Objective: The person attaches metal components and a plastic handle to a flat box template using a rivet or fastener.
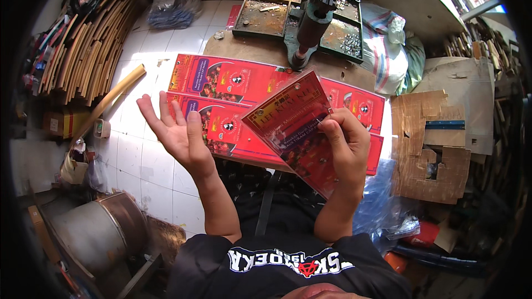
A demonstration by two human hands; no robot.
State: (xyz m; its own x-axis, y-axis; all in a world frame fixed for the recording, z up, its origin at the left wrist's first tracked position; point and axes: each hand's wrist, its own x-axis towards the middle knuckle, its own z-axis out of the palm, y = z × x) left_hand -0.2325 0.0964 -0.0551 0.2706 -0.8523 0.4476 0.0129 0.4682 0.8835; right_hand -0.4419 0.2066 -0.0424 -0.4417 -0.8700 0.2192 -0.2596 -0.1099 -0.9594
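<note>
The right hand (346,144) pinches a red printed card (293,127) by its edge, up above the worktop (244,50), while the left hand (174,130) is spread wide and holds nothing; the card looks thin, light, bendy and a bit shiny, so an edge grip seems best.

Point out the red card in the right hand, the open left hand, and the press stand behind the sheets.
red card (288,127), head view, centre of its printed face
left hand (177,133), head view, open palm
press stand (310,27), head view, green upright column
</note>
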